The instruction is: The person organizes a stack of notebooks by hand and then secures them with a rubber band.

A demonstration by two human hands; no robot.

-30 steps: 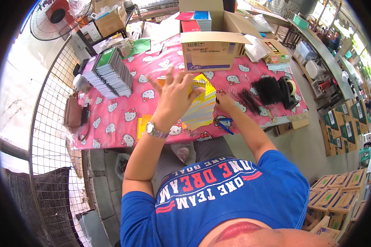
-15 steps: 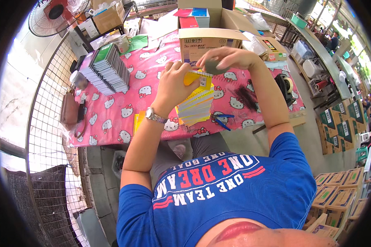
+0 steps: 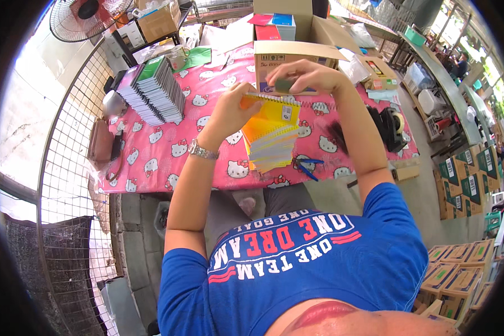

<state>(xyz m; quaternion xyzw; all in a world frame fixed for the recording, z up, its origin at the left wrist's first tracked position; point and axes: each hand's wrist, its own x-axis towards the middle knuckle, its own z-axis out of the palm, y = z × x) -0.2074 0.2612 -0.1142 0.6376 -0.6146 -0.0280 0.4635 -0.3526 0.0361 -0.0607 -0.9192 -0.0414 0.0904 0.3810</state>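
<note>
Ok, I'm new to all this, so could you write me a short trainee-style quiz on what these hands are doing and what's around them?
1. Multiple choice: the left hand holds a notebook. What colour is its cover?
A) Red
B) Yellow
C) Blue

2. True or false: the blue-handled tool is lying on the pink tablecloth.

3. Fill the gap: the dark green piece is in the person's ____ hand.

Key:
1. B, yellow.
2. True; neither hand has it.
3. Right; the right hand has its fingers around it.
</note>
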